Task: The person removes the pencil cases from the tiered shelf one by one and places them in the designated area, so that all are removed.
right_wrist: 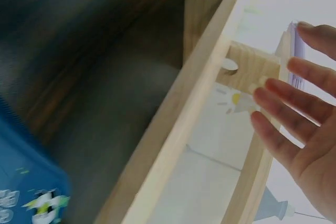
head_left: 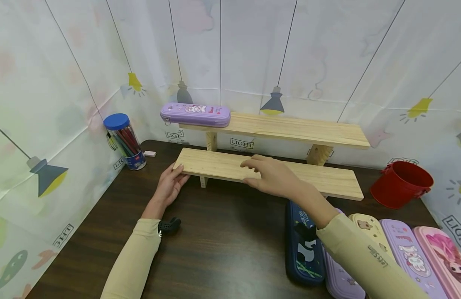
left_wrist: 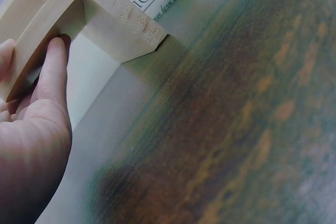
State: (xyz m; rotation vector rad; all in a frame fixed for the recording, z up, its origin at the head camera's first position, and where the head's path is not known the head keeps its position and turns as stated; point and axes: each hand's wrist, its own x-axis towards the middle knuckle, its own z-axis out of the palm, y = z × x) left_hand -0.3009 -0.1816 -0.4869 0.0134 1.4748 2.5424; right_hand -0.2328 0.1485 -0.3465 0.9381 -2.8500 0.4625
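Note:
A two-tier wooden shelf [head_left: 320, 176] stands on the dark table against the back wall. My left hand [head_left: 170, 186] grips the left end of its lower board; the left wrist view shows the thumb under the board [left_wrist: 52, 22] and fingertips along its other side. Over the middle of that lower board hovers my right hand [head_left: 271, 174], holding nothing. Its fingers [right_wrist: 286, 114] are spread and slightly bent in the right wrist view. A purple pencil case [head_left: 196, 114] lies at the left end of the upper board.
Left of the shelf are a blue-lidded jar of pencils [head_left: 126, 141] and a small pale eraser [head_left: 150, 153]. Several pencil cases, including a dark blue one [head_left: 303, 249] and a pink one [head_left: 445, 253], lie front right, partly under my right forearm. A red bucket [head_left: 400, 185] stands behind them.

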